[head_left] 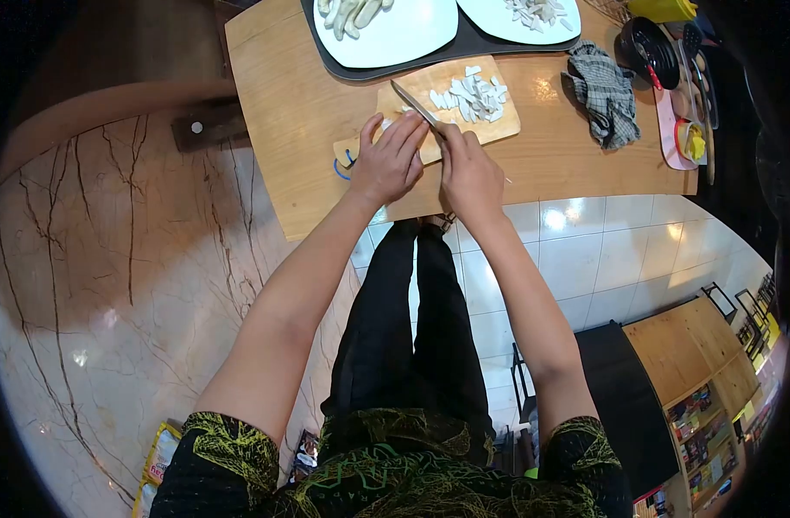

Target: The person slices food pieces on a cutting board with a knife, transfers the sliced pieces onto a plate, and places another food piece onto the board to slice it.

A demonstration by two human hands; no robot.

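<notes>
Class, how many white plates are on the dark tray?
2. The left plate holds long pale pieces; the right plate beside it holds sliced ones. The picture's edge crops the tray, so more may be hidden.

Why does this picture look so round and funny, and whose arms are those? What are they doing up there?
There's no robot here, just a person. The camera sits on their head and looks down, so you see their own arms, shirt and legs. The dark, curved edges probably come from a very wide lens.

On the wooden table is a cutting board with thin white pieces on it. The right hand holds a knife. The left hand is beside the blade, but its fingers mostly hide what is under them.

Past the board, a dark tray holds two white plates with pale food on them. To the right lies a crumpled checked cloth.
</notes>
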